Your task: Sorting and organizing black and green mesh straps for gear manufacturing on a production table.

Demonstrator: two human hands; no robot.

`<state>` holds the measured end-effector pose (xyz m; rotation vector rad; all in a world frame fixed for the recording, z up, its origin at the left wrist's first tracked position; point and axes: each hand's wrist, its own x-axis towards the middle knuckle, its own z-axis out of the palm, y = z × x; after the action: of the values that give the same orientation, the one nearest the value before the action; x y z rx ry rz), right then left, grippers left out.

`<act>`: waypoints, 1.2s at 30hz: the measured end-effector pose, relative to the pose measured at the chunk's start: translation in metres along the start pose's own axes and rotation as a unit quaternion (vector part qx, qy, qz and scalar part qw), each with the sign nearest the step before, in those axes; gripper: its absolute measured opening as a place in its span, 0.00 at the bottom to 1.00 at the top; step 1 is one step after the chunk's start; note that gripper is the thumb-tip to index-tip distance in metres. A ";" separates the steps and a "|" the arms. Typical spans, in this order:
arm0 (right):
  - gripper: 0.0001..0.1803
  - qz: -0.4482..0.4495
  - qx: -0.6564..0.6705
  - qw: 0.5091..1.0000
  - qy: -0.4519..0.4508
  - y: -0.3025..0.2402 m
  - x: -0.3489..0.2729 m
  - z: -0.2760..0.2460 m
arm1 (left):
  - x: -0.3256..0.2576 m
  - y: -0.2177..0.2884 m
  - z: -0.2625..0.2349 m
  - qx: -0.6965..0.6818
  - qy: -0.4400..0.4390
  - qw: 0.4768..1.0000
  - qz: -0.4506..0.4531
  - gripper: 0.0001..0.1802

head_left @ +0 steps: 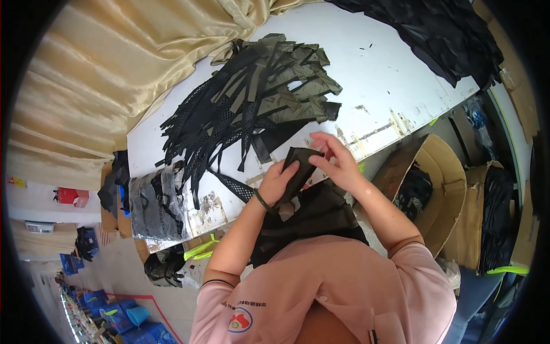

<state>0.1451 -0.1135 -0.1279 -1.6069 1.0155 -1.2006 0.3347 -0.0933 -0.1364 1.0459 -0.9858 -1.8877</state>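
Note:
A folded dark fabric piece [297, 182] is held in front of my chest, tilted up toward the table. My left hand [278, 182] is closed on its left side, with the thumb lying flat across it. At its upper right edge, my right hand [339, 165] pinches the piece with the thumb on top, while the index finger sticks out above. More dark fabric [309, 215] spreads over my lap below the hands. Beyond them, a heap of olive and black cut pieces [298, 97] with mesh straps [200, 120] covers part of the white table [372, 74].
A black fabric pile [441, 40] occupies the table's far right. Plastic-wrapped dark goods [156, 203] stand at its left corner. Cardboard boxes [444, 189] holding black items stand to my right. A gold curtain [114, 74] hangs along the left and far side.

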 end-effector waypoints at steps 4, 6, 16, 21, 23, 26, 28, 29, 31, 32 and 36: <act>0.12 0.092 0.004 0.992 -0.085 0.003 -0.002 0.004 | -0.010 -0.005 -0.004 0.057 0.007 0.998 -0.022 0.15; 0.08 0.121 0.048 0.988 -0.084 -0.002 -0.001 0.003 | -0.016 -0.020 -0.021 0.262 -0.045 0.963 0.040 0.16; 0.07 0.202 0.232 0.942 0.134 0.014 0.014 -0.048 | -0.106 -0.010 -0.090 0.466 0.033 0.884 0.007 0.12; 0.06 0.208 0.277 0.921 0.177 0.025 0.025 -0.054 | -0.144 -0.002 -0.129 0.220 0.093 0.969 -0.064 0.06; 0.05 0.208 0.268 0.922 0.188 0.027 0.027 -0.053 | -0.155 0.005 -0.140 0.156 0.092 0.981 -0.063 0.08; 0.04 0.207 0.275 0.917 0.200 0.032 0.029 -0.051 | -0.167 0.019 -0.152 0.127 0.102 0.985 -0.063 0.10; 0.04 0.211 0.281 0.917 0.191 0.030 0.030 -0.047 | -0.173 0.020 -0.162 0.115 0.114 0.985 -0.065 0.14; 0.05 0.212 0.275 0.919 0.187 0.032 0.029 -0.047 | -0.176 0.020 -0.164 0.073 0.131 0.987 -0.063 0.17; 0.06 0.216 0.268 0.921 0.181 0.034 0.028 -0.047 | -0.180 0.020 -0.166 0.032 0.133 0.990 -0.037 0.22; 0.06 0.216 0.269 0.922 0.175 0.035 0.027 -0.045 | -0.183 0.020 -0.165 0.030 0.138 0.989 -0.035 0.22; 0.07 0.227 0.253 0.925 0.173 0.040 0.024 -0.046 | -0.189 0.013 -0.169 0.004 0.146 0.989 -0.029 0.19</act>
<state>0.1011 -0.1552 -0.1520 -0.7209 1.1021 -1.3016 0.5609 0.0215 -0.1284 1.3260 -0.8007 -1.7141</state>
